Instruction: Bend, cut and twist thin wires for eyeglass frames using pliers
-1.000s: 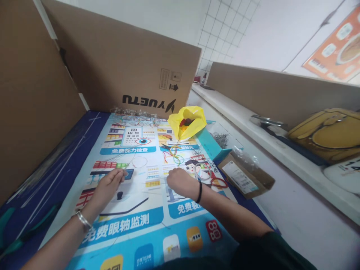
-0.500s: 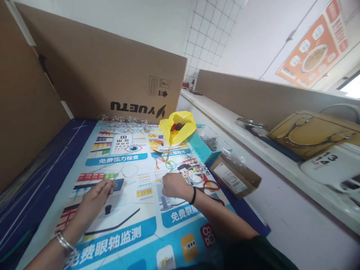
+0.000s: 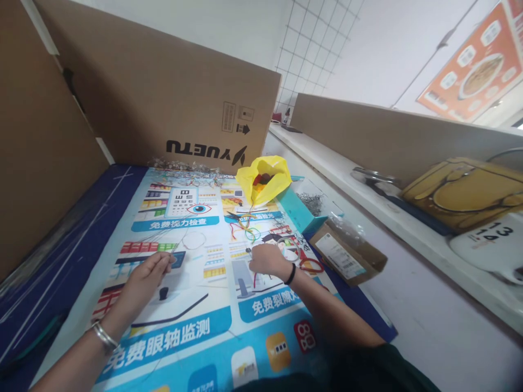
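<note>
Over the printed poster sheet (image 3: 212, 296), my left hand (image 3: 151, 275) is closed in a pinch. Fine pale wire (image 3: 194, 240), part of it curved in a loop, runs up from its fingertips. My right hand (image 3: 269, 260) is curled closed, back upward. Whatever its fingers hold is hidden, though a short red strand shows just below them. Beyond this hand lie dark-tipped pliers (image 3: 235, 216) and coloured cords (image 3: 252, 234). Scissors with red handles (image 3: 311, 265) rest to its right, beside a clear round roll (image 3: 291, 249).
A yellow bag (image 3: 269, 188) with red and yellow contents stands at the back. Right of it are a teal box (image 3: 300, 209) of metallic bits and an open cardboard carton (image 3: 347, 253). Cardboard panels (image 3: 163, 92) wall the back and left. A ledge (image 3: 335, 158) holds a mug (image 3: 490, 245).
The view has shifted slightly, so everything sits a little further right. My right hand has turned a little, and a red strand now shows under it. My left hand keeps its pinch.
</note>
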Demonstrator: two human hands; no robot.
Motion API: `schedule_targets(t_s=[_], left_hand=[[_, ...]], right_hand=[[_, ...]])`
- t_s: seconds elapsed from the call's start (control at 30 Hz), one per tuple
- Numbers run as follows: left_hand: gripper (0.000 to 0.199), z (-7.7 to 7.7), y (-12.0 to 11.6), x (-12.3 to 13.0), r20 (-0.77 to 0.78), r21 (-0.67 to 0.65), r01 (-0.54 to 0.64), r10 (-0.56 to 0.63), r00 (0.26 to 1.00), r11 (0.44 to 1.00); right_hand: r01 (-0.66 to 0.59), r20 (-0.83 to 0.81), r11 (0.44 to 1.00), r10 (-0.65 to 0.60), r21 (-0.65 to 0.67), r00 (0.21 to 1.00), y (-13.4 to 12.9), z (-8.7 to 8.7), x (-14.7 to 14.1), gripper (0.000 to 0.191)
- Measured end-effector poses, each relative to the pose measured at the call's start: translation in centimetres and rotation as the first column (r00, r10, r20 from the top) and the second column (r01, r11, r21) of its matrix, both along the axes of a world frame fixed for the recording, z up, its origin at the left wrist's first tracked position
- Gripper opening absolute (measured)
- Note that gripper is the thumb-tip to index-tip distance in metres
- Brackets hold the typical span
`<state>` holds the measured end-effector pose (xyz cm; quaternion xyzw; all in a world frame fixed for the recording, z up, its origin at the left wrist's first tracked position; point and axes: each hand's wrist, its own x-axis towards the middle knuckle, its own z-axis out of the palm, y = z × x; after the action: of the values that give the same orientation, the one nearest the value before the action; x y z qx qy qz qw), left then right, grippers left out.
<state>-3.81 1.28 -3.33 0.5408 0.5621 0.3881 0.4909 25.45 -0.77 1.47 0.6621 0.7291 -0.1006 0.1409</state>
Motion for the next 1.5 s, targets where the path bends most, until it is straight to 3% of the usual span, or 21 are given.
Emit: schedule_targets(t_s=[0.23, 0.53, 0.7, 0.9, 1.03, 1.2, 1.37, 1.5], left_hand=[[0.042, -0.3, 0.2, -0.2, -0.031, 0.023, 0.033, -0.032, 0.999, 0.999], [0.037, -0.7, 0.5, -0.3, -0.051, 0.082, 0.050, -0.046, 0.998, 0.995], [0.039, -0.8, 0.5, -0.3, -0.063, 0.094, 0.061, -0.055, 0.997, 0.994], [0.039, -1.0, 0.5, -0.2, -0.046, 0.085, 0.070, -0.066, 0.997, 0.994], [0.039, -1.4, 0.7, -0.3, -0.057, 0.088, 0.103, -0.098, 0.994, 0.991], [0.035, -1.6, 0.7, -0.4, -0.065, 0.118, 0.121, -0.114, 0.991, 0.986], [0.034, -1.3, 0.7, -0.3, -0.106, 0.155, 0.159, -0.143, 0.984, 0.975], [0.035, -1.1, 0.7, -0.3, -0.127, 0.154, 0.155, -0.136, 0.983, 0.976]], right_hand=[[-0.014, -0.028, 1.000, 0.015, 0.021, 1.000, 0.3, -0.1, 0.8, 0.025], [-0.098, -0.261, 0.986, 0.132, 0.138, 0.956, 0.8, 1.7, 2.2, 0.013], [-0.073, -0.223, 0.943, 0.152, 0.326, 0.963, 4.3, 4.2, 2.5, 0.011], [-0.062, -0.080, 0.888, 0.111, 0.455, 0.991, 11.9, 5.8, 1.1, 0.017], [-0.114, 0.028, 0.905, 0.112, 0.410, 0.993, 16.3, 4.9, 0.1, 0.018], [-0.185, 0.148, 0.951, 0.152, 0.247, 0.977, 19.5, 2.4, -0.9, 0.027], [-0.206, 0.206, 0.969, 0.176, 0.138, 0.963, 20.7, 1.1, -1.0, 0.032], [-0.217, 0.215, 0.962, 0.179, 0.168, 0.960, 19.3, 2.4, 0.1, 0.029]])
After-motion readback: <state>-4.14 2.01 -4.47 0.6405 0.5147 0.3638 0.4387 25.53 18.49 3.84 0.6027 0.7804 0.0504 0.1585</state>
